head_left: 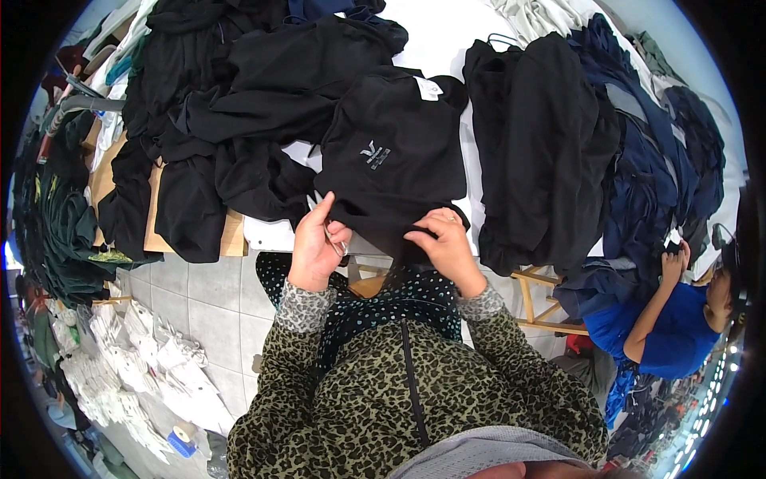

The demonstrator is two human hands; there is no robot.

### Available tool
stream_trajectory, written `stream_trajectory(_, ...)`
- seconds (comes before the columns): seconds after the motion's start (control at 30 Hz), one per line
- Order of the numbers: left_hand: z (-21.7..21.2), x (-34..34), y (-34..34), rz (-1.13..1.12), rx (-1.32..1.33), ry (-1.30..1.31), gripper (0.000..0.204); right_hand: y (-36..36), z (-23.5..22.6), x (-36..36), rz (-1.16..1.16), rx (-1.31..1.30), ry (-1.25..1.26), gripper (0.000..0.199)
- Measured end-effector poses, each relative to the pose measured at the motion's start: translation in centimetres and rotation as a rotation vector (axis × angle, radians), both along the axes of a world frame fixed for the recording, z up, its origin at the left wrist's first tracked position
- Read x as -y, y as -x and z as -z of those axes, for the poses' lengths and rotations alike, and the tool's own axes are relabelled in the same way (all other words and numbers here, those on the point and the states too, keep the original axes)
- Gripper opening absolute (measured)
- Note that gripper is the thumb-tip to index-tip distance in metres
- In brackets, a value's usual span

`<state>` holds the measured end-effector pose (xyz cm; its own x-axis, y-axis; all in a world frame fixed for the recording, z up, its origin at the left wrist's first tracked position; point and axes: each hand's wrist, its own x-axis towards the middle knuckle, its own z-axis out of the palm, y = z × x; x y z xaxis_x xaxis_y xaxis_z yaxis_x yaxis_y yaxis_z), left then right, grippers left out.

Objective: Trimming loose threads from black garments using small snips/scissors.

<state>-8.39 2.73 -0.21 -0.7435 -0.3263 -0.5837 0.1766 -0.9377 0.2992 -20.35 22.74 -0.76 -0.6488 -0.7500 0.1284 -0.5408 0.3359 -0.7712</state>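
Pale grey floor tiles [191,311] fill the ground at seven o'clock, strewn with heaps of white paper tags [136,359]. A white table [435,36] runs across twelve o'clock, with a wooden board [231,235] at its nine o'clock end and a wooden frame [538,299] beneath at four o'clock. Small lights [706,395] glint at the four o'clock rim

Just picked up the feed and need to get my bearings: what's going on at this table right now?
A person in a leopard-print jacket holds the lower edge of a black garment spread on the white table. The left hand grips small scissors at the hem; the right hand pinches the fabric beside it. Piles of black clothes and navy clothes cover the table. Another person in a blue shirt works at the right.
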Motion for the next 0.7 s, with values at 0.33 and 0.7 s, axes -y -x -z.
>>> stream_trajectory(0.33,0.0,0.2,-0.1,-0.104,-0.032,-0.07,0.019,1.8,-0.6,-3.0,0.171,1.197,0.403,0.014)
stream_trajectory(0.7,-0.9,-1.9,-2.1,-0.075,-0.015,0.361,0.018,0.6,-0.4,-4.9,0.316,-0.794,0.3,0.018)
